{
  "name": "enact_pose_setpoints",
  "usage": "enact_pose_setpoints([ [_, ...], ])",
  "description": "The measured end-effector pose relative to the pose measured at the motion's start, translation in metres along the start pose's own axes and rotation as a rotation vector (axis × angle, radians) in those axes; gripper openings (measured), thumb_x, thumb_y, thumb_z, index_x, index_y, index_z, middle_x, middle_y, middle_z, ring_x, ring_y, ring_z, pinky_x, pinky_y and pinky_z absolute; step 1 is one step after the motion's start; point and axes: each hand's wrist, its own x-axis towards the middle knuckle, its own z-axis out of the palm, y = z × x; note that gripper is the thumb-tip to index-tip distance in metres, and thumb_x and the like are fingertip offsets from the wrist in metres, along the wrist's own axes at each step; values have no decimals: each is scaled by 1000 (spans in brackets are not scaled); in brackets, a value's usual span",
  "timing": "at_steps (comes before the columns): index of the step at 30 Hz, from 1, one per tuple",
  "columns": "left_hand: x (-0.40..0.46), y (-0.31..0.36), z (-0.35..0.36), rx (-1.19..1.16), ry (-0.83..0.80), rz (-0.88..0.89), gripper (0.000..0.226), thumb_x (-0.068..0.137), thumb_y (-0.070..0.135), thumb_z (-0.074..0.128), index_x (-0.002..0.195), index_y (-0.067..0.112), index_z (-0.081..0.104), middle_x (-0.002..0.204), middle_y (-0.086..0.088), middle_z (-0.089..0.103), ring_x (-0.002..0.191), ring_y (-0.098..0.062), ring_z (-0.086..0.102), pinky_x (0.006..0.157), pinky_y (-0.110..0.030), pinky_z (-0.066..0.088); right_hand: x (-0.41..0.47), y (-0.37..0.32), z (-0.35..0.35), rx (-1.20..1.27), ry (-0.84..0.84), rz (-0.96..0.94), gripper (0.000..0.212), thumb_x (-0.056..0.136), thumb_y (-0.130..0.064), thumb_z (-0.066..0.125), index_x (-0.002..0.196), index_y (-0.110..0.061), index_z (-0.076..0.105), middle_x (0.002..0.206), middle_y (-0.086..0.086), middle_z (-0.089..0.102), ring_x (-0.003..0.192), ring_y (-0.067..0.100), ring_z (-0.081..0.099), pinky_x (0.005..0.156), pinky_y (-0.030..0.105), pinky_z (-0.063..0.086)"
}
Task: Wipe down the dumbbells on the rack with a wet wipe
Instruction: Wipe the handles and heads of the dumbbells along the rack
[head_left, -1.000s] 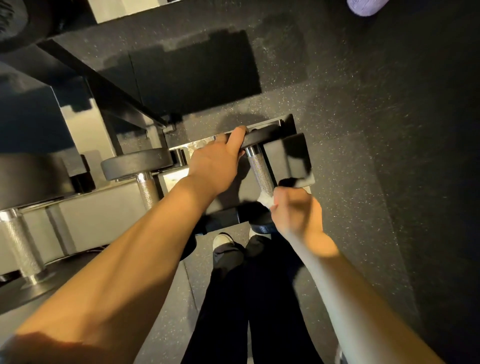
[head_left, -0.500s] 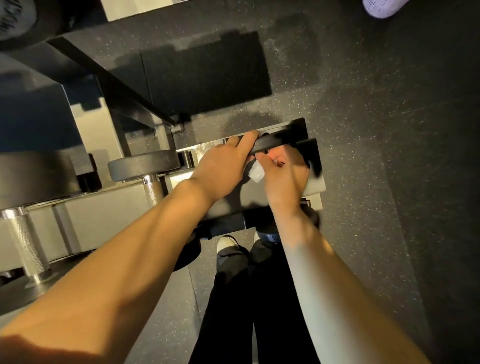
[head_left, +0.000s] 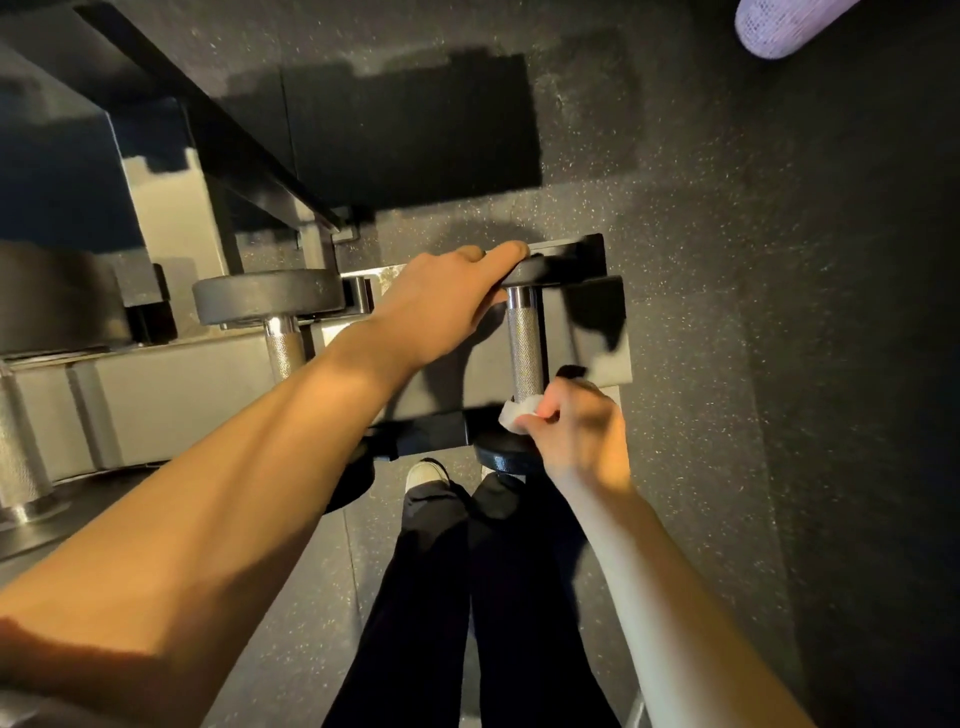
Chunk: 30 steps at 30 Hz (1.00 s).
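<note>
From the head camera, the step in hand looks like wiping the knurled handle (head_left: 524, 345) of the end dumbbell on the rack (head_left: 597, 322). The right hand (head_left: 584, 431) pinches a white wet wipe (head_left: 514, 415) against the handle's near end, arm extended. The left hand (head_left: 447, 306) curls over the far weight head (head_left: 540, 267), steadying it. Next likely a stroke along the handle.

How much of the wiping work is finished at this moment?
Done: nothing visibly finished.
In hand: the right hand pinches the wet wipe at the near end of the end dumbbell's handle; the left hand steadies its far head.
Left: the neighbouring dumbbell looks untouched.
</note>
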Motion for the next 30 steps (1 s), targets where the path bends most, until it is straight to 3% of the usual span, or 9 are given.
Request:
enact_pose_setpoints([
  [3,0,3,2,0,13,-12,43,102,31,44,144,22,36,104,-14,62,82,-36,62,68,-41,48,-1,-9,-15,26,-48,10,25,76,-9,75,70,-14,51,64,-11,46,57,-2,48,57,6,33],
  [5,1,2,3,-27,-8,-65,47,100,35,47,145,21,38,110,-15,63,92,-37,62,76,-44,50,5,-17,-23,156,93,18,17,80,-10,71,73,-6,56,66,-6,51,59,0,49,55,3,34],
  [8,-3,6,2,-328,20,-183,57,95,34,58,145,15,38,126,-15,61,113,-30,58,94,-40,47,41,-37,-23,273,284,61,16,79,-20,71,76,-10,59,74,0,59,65,14,50,57,17,36],
  [10,-13,13,1,-543,124,-277,60,93,26,63,146,13,36,138,-10,54,123,-12,48,101,-23,39,63,-51,-14,300,306,188,17,78,-22,72,78,-14,57,85,3,64,75,19,57,68,27,44],
  [13,-43,22,6,-609,208,-483,53,94,15,61,143,13,41,141,-6,50,130,-15,45,107,-28,38,61,-50,1,402,391,206,21,76,-22,75,86,-7,63,95,7,64,81,17,55,68,4,38],
  [18,-99,49,21,-481,210,-579,28,93,13,61,120,16,62,115,0,64,100,-15,61,90,-37,52,52,-44,-3,143,263,132,22,79,-21,74,87,-4,63,111,13,58,99,22,56,71,10,27],
  [21,-111,79,42,-480,-74,-549,49,87,14,63,132,29,52,132,8,53,114,-13,52,90,-27,46,29,-36,-13,66,153,62,15,82,-15,72,86,-5,62,106,8,57,94,18,54,69,12,29],
  [25,-104,95,87,-258,-230,-462,65,80,19,68,140,26,42,137,4,46,119,-25,48,85,-39,52,7,-15,-22,22,5,72,11,87,-12,66,83,-11,55,81,-5,50,74,0,46,64,10,29],
  [30,-95,82,100,-160,-185,-365,46,64,17,84,105,9,67,92,-10,70,72,-35,69,52,-40,56,7,-2,-27,-114,-164,81,11,79,-19,73,81,-12,64,87,-3,53,78,14,53,60,10,32],
])
